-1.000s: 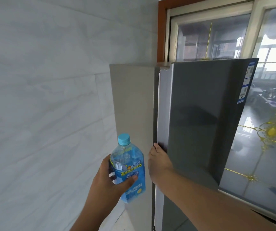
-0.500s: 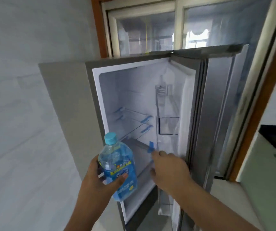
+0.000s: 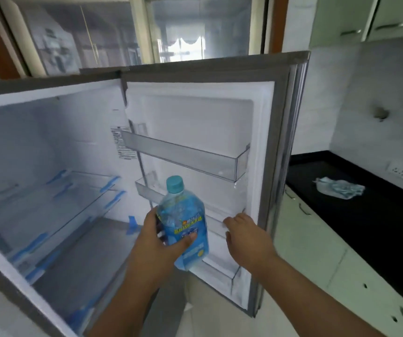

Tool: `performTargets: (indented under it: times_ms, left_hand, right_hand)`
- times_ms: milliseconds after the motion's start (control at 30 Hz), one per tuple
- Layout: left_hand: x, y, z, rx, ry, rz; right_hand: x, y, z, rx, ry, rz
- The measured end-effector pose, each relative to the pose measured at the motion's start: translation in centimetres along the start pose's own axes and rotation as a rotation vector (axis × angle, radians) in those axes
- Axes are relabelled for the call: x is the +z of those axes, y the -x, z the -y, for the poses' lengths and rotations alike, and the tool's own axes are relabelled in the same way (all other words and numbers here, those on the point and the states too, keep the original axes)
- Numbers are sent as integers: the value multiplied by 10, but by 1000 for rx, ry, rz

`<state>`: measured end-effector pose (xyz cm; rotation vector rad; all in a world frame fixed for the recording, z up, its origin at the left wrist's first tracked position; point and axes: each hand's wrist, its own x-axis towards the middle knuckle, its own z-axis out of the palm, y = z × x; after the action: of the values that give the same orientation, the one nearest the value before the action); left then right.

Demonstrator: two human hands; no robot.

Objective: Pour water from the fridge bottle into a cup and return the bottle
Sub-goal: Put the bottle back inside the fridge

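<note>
blue-label bottle (image 3: 183, 222) gripped upright in left hand (image 3: 158, 242), just left of the door shelf (image 3: 222, 271). right hand (image 3: 246, 237), fingers relaxed & holding nothing, rests on door (image 3: 278, 166) inner edge; left does the drop-in imo.

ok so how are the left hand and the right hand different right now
The left hand grips the blue bottle, thumb across its label; the right hand holds nothing. The left hand's fingers wrap round the bottle; the right hand's lie fairly straight by the open fridge door's inner edge. Both reach toward the door shelves.

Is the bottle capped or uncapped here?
Capped: the teal cap sits on the bottle, held in the left hand.
</note>
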<state>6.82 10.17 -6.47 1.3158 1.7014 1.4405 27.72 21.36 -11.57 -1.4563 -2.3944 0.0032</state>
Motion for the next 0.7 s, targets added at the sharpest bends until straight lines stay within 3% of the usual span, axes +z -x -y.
performTargets:
  times_ms: [233,467,567,700]
  left_hand:
    - [89,-56,5,34,-31,26]
    - [90,-78,-5,-2,-21,-102]
    - [71,-78,-13,-8,-72,-192]
    - [33,-75,-14,-52,-87,-316]
  right_hand:
    - [11,-54,-88,0,-22,-2]
    - [-7,-94,-95,-68,87,-44]
    - [-19,-107,-61,-241,-104,30]
    - [-17,-128,5,-380,-586,331]
